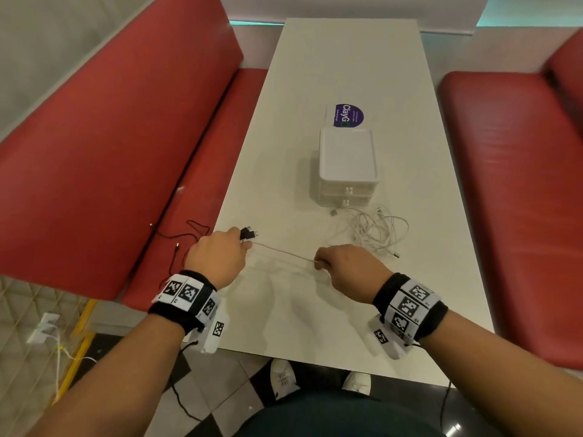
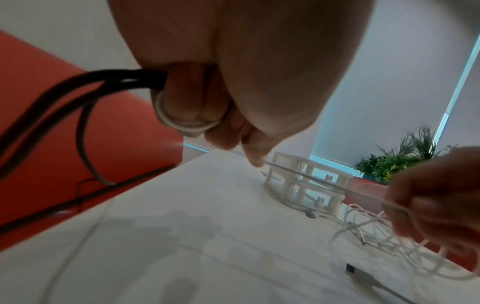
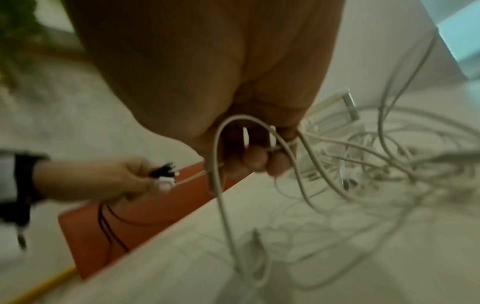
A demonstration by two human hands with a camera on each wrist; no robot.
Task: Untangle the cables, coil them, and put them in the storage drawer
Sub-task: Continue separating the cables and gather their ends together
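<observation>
My left hand [image 1: 220,253] is at the table's left edge and grips a black cable [image 2: 78,88] by its connector ends [image 1: 249,233]. The rest of that cable hangs down onto the bench. The same hand also pinches the end of a thin pale cable [image 1: 284,252]. This cable runs taut to my right hand [image 1: 340,263], whose fingers [image 3: 249,160] are curled round a loop of it. A tangle of white cables [image 1: 372,231] lies just beyond the right hand. The white storage drawer unit [image 1: 347,165] stands behind the tangle with both drawers closed.
The white table [image 1: 284,310] is long and narrow, with red benches on the left [image 1: 126,152] and the right [image 1: 520,184]. A card with a purple sticker [image 1: 347,116] lies behind the drawer unit. A loose USB plug [image 2: 361,273] rests on the table near me.
</observation>
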